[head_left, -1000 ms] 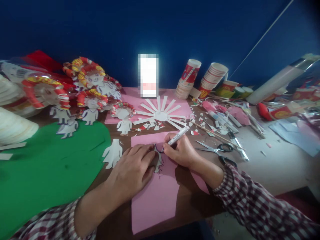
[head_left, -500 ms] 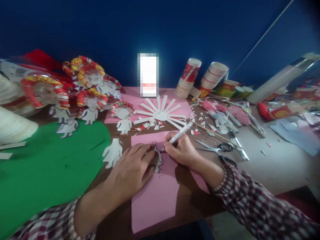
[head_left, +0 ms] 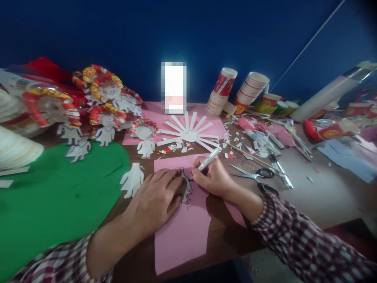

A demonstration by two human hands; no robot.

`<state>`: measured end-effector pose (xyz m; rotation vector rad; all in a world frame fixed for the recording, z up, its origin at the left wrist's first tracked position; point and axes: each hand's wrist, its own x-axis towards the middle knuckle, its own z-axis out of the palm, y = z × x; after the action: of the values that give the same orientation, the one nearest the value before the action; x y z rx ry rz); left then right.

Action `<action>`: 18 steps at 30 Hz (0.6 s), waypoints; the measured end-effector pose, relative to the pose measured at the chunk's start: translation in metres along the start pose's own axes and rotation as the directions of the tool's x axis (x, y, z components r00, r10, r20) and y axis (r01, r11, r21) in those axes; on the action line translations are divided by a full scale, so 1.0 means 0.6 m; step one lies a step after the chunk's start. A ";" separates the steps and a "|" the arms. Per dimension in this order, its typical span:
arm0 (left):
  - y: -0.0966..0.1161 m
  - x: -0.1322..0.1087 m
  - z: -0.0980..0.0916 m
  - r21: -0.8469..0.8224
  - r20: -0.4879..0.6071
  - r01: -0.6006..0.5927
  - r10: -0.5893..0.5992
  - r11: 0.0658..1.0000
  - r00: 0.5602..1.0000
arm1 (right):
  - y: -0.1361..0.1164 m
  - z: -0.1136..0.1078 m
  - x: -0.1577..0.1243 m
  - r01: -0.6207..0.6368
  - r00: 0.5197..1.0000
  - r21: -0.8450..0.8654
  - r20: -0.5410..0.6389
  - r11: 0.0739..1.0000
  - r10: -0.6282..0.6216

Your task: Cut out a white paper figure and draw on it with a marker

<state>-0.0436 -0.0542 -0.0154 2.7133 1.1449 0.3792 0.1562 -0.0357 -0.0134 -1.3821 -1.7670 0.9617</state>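
A sheet of pink paper (head_left: 182,243) lies before me on the brown table. My left hand (head_left: 159,194) rests flat on its left part, fingers spread over a small white cutout (head_left: 186,190) that it partly covers. Dark jagged lines run on the pink paper along the cutout's right edge. In my right hand (head_left: 213,177) a white marker (head_left: 208,159) is pinched, its tip low near the cutout's upper right edge and mostly hidden by the fingers. A white paper figure (head_left: 132,181) without a head lies left of my left hand.
Scissors (head_left: 253,175) lie right of my right hand, near a wooden stick and markers. Paper scraps and a white strip fan (head_left: 188,135) are behind. Stacked cups (head_left: 253,88) stand at the back. Paper dolls with red-yellow rings and a green sheet (head_left: 64,200) are at left.
The marker in my right hand has tilted more upright, and its tip has shifted slightly. My left hand stays in place.
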 end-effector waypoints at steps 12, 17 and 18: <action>-0.001 0.000 0.002 -0.003 0.023 0.000 0.000 1.000 1.000 | 0.002 0.001 -0.002 0.010 1.000 0.039 0.024 0.999 -0.011; -0.001 -0.002 0.000 0.002 0.025 0.003 -0.003 1.000 1.000 | 0.002 0.001 -0.003 -0.018 0.999 0.053 0.035 0.998 0.016; -0.001 -0.002 0.001 0.002 0.019 0.001 -0.001 1.000 1.000 | 0.002 0.000 -0.003 -0.020 0.999 0.063 0.033 0.998 0.018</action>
<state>-0.0446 -0.0548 -0.0165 2.7118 1.1414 0.3511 0.1570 -0.0370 -0.0148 -1.3527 -1.7351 1.0464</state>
